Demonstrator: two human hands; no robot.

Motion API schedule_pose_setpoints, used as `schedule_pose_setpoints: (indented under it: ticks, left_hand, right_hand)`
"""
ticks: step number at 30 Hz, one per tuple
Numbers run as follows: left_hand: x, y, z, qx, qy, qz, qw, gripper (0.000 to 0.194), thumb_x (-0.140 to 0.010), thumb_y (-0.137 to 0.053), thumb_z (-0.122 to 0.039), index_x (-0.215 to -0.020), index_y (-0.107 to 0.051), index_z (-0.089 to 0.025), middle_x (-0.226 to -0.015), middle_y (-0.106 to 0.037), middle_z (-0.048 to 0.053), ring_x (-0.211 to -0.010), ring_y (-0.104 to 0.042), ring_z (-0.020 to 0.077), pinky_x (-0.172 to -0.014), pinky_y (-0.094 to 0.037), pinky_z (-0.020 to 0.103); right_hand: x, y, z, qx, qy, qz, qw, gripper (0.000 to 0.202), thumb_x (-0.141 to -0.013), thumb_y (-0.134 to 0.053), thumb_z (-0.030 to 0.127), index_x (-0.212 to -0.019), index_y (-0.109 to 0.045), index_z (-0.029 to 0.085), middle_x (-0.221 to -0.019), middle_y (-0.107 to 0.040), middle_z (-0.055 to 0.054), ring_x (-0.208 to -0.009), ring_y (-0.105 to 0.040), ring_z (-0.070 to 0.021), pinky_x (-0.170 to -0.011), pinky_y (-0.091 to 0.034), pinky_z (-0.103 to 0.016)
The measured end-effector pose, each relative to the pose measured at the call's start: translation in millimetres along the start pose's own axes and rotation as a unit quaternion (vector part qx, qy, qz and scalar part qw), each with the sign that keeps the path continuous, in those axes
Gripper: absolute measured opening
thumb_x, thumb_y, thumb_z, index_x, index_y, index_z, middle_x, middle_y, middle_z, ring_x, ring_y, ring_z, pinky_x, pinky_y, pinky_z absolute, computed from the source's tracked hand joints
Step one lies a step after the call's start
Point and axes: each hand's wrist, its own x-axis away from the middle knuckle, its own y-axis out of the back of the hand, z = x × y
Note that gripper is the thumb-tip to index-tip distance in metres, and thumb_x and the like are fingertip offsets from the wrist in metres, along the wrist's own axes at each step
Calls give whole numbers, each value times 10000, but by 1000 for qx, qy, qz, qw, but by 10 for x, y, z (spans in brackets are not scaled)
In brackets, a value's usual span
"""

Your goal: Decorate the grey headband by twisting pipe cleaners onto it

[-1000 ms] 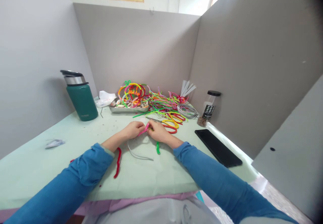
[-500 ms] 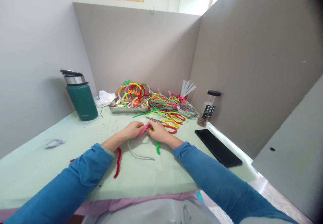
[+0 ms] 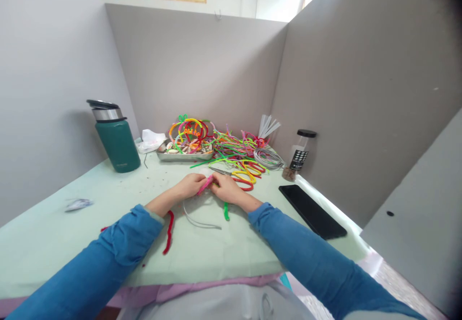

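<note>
Between my two hands is a pink pipe cleaner [image 3: 204, 185], short and fuzzy. My left hand [image 3: 191, 185] pinches it from the left, and my right hand [image 3: 224, 187] has its fingers closed on the other end. A red pipe cleaner piece [image 3: 168, 233] lies by my left wrist, and a green piece [image 3: 226, 211] sticks out below my right hand. A thin grey cord [image 3: 200, 224] curves over the cloth beneath the hands. Just beyond my right hand lie scissors [image 3: 245, 175] with yellow and red handles, blades pointing left.
A metal tray [image 3: 185, 157] holds colourful pipe cleaner loops, beside a heap of pipe cleaners [image 3: 234, 147]. A coil of grey cord [image 3: 269, 159], a lidded jar [image 3: 299, 155] and a black phone [image 3: 312, 211] are on the right. A green bottle [image 3: 117, 144] and white tissue [image 3: 150, 140] stand left.
</note>
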Motion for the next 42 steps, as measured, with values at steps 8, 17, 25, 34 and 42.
schedule_pose_setpoints:
  ticks: [8,17,25,34,42]
  left_hand:
    - [6,4,-16,-7,-2,2,1000,547,-743,-359,-673,-599,-495,-164,-500,-485,-12,-453,-407,100,-452,-308,223]
    - [20,7,-31,-20,-16,1,1000,514,-743,-396,-643,-575,-486,-165,-500,-499,-6,-467,-412,102,-458,-293,220]
    - [-3,-4,5,-1,-4,9,1000,515,-737,-402,-645,-566,-482,-166,-509,-531,8,-440,-419,98,-440,-298,216]
    - [6,2,-7,1,-9,14,1000,494,-743,-402,-624,-578,-493,-166,-512,-540,12,-447,-422,99,-445,-301,212]
    - [21,5,-27,-7,-15,7,1000,461,-747,-412,-588,-572,-496,-170,-506,-537,8,-463,-429,106,-466,-313,215]
  right_hand:
    - [1,-2,1,-5,1,1,1000,101,-781,-480,211,-839,-553,171,-728,-591,-21,-629,-473,-130,-566,-303,-226]
    - [4,-15,-24,-16,4,3,1000,117,-770,-488,202,-859,-558,171,-751,-607,-21,-655,-501,-133,-590,-330,-225]
    - [10,5,9,-25,-7,5,1000,118,-770,-497,207,-852,-576,175,-742,-615,-23,-649,-512,-142,-584,-332,-232]
    - [10,6,10,-38,-10,8,999,100,-775,-509,210,-843,-575,175,-704,-600,-5,-618,-492,-124,-569,-321,-220]
    - [4,-5,-10,-45,-16,10,999,87,-778,-517,214,-833,-573,179,-707,-599,-3,-624,-496,-123,-569,-318,-221]
